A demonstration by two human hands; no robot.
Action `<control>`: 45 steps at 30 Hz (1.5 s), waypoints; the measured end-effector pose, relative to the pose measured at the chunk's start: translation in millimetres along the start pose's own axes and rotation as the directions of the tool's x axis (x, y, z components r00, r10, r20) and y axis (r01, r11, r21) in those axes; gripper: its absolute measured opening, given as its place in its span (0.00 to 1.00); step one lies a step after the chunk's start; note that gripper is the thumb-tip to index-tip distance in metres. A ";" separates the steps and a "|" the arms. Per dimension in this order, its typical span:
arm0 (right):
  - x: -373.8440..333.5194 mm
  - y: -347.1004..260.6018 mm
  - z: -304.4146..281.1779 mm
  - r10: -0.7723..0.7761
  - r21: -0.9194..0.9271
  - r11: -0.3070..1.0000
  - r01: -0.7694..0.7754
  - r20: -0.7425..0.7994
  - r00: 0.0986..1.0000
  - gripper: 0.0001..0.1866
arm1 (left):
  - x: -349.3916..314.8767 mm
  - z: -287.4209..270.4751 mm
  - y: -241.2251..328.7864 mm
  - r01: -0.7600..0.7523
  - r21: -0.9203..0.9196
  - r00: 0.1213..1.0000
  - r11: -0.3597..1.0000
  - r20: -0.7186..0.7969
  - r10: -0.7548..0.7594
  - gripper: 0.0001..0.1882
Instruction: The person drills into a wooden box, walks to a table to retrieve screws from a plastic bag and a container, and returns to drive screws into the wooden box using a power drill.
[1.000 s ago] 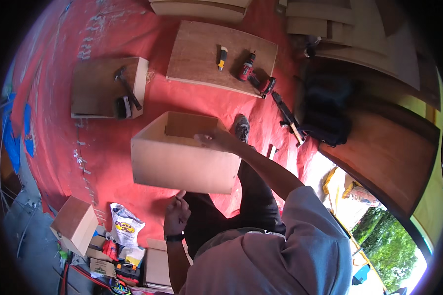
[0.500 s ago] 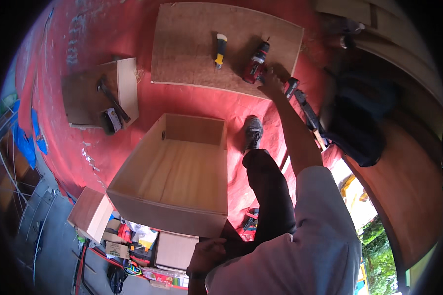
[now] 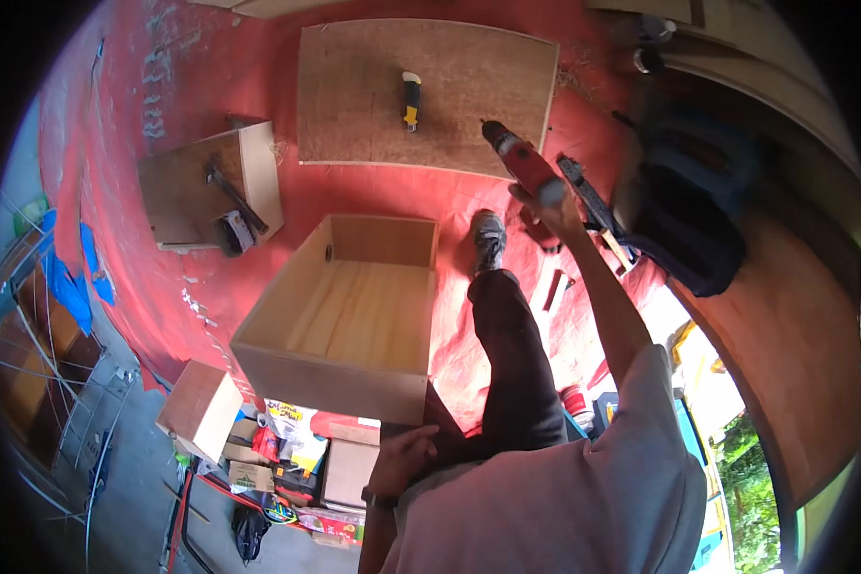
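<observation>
My right hand (image 3: 564, 212) is wrapped round the handle of a red and black cordless drill (image 3: 528, 166), held over the red sheet with its bit pointing up and left. My left hand (image 3: 404, 461) rests by my lap, behind the near end of an open wooden box (image 3: 340, 311), fingers loosely out and holding nothing that I can see. On the flat wooden panel (image 3: 354, 86) ahead lies a yellow and black utility knife (image 3: 411, 101). A hammer (image 3: 234, 196) lies on another wooden piece (image 3: 177, 196) at the left.
A red sheet (image 3: 201, 277) covers the floor. Dark cloth or a bag (image 3: 684, 230) lies at the right, near a curved wooden panel (image 3: 775, 354). Behind the box are a smaller wooden box (image 3: 199, 407) and packages (image 3: 297, 430). My shoe (image 3: 488, 239) stands beside the open box.
My right hand has taken hold of the drill and lifted it off the panel, drawing it nearer and to the right. The left hand stays by my lap.
</observation>
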State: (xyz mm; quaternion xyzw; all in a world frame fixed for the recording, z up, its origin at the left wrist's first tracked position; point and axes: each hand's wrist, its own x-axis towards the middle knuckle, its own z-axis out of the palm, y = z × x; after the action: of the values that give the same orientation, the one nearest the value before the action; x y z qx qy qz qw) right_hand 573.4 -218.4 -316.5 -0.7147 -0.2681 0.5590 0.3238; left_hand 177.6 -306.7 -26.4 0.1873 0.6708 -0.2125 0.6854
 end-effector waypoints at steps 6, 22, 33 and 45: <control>-163.3 -63.6 -13.2 -0.007 0.290 0.955 0.065 -0.196 0.981 0.13 | -10.2 -4.4 -35.6 -0.097 -0.254 0.966 0.962 0.208 0.153 0.19; -452.1 -143.9 108.2 -0.121 -0.084 0.991 0.101 -0.273 0.954 0.23 | -52.8 -158.1 -120.4 -0.587 -0.057 0.791 0.808 0.172 0.587 0.20; -492.5 -72.5 189.6 -0.104 -0.571 0.821 -0.023 -0.188 0.977 0.16 | -29.0 -254.9 -205.4 -0.578 -0.359 0.786 0.733 -0.002 0.619 0.20; -477.6 -36.6 198.0 0.036 -0.417 0.901 -0.116 -0.194 0.980 0.18 | -25.7 -231.6 -217.6 -0.490 -0.437 0.813 0.755 0.085 0.576 0.19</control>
State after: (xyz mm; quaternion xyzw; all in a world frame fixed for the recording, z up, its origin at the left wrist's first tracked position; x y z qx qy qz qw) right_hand 269.6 -518.3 -22.6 -0.8260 -0.3250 0.4315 0.1609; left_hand -135.2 -362.9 -1.5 0.2053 0.5397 0.1138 0.8085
